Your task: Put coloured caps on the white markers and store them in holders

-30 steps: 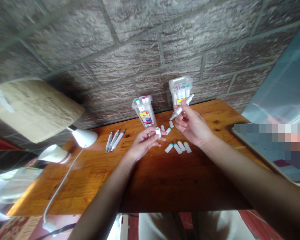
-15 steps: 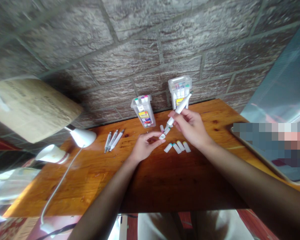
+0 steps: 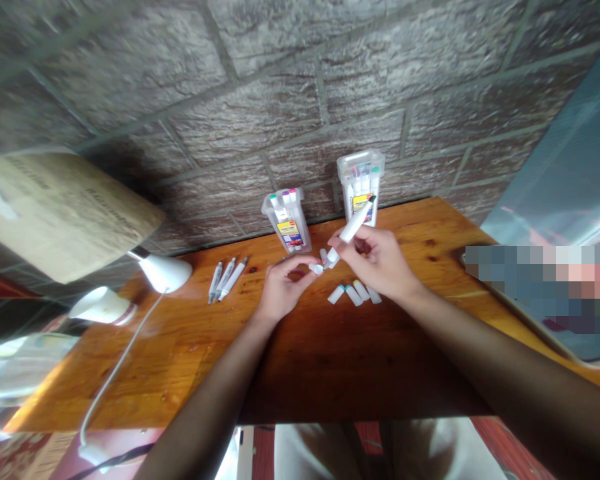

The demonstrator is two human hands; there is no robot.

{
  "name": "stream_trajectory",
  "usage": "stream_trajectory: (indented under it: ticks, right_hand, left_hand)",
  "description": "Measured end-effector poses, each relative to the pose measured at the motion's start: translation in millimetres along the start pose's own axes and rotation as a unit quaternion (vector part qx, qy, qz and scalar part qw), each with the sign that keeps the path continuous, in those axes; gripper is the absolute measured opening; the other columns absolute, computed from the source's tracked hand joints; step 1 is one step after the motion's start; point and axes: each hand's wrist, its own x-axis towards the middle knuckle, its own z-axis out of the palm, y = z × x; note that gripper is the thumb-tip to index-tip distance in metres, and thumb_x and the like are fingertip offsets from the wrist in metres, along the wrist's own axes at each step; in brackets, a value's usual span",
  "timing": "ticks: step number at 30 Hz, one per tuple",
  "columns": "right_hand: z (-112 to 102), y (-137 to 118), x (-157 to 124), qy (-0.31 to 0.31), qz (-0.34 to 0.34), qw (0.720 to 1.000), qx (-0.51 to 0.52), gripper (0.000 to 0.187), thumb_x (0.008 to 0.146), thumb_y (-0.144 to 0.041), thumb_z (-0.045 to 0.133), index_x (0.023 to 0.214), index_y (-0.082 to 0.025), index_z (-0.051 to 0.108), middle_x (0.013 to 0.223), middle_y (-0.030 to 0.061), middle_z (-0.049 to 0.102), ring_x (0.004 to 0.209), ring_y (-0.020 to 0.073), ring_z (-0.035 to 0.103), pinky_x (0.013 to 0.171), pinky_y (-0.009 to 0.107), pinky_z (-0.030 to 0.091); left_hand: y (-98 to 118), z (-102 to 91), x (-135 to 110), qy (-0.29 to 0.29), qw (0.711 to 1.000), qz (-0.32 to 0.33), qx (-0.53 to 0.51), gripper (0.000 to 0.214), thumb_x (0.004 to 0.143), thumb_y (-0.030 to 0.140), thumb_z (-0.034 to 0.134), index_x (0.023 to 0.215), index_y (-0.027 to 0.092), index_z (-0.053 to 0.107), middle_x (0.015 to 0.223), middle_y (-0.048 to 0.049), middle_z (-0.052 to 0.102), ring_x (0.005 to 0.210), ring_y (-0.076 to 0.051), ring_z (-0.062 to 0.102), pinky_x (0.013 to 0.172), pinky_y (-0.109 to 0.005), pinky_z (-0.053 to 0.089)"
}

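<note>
Pinched between the thumb and fingers of my left hand [image 3: 283, 291] is a small white marker cap [image 3: 319, 269], its round open end turned toward the marker. My right hand [image 3: 383, 261] grips a white marker [image 3: 353, 228] slantwise, with its dark end up and its bare tip down beside the cap. A small gap seems to lie between tip and cap. Just below my hands, several white caps [image 3: 353, 295] with teal and yellow ends lie in a row on the wooden table [image 3: 330, 360]. More small pieces lie behind the marker tip, partly hidden.
Two clear plastic marker cases, a left one [image 3: 289, 223] and a right one [image 3: 361, 167], stand by the stone wall. Three markers [image 3: 227, 280] lie to the left, near a lamp [image 3: 166, 275] with a cord and a tipped white cup [image 3: 104, 307]. A tablet-like panel [image 3: 535, 320] is at right.
The marker in my right hand has moved slightly down and left, its dark end now in plainer view. The cap in my left hand has shifted a little left and up.
</note>
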Motion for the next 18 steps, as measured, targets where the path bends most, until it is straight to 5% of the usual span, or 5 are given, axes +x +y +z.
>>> stream_trajectory:
  ticks: [7,18]
  right_hand:
    - [-1.0,-4.9,-1.4,-0.020,-0.053,0.997,-0.051,0.016,0.085,-0.029,0.066,0.083,-0.015,0.074,0.064,-0.0002,0.066,0.050,0.0084,0.046,0.047,0.022,0.035]
    - [-2.9,-6.9,-2.1,-0.046,-0.121,0.989,-0.075,0.009,0.084,-0.019,0.065,0.079,-0.016,0.072,0.068,-0.0003,0.069,0.048,0.0064,0.048,0.047,0.021,0.037]
  left_hand:
    - [-3.9,-2.4,0.5,0.000,0.999,0.030,0.038,0.018,0.083,0.029,0.074,0.098,0.019,0.075,0.102,-0.0055,0.076,0.094,-0.020,0.070,0.081,-0.028,0.055]
    - [-1.5,-2.6,2.3,0.015,0.995,0.052,0.078,0.016,0.083,0.028,0.074,0.095,0.019,0.075,0.098,-0.0043,0.078,0.090,-0.018,0.072,0.079,-0.027,0.056]
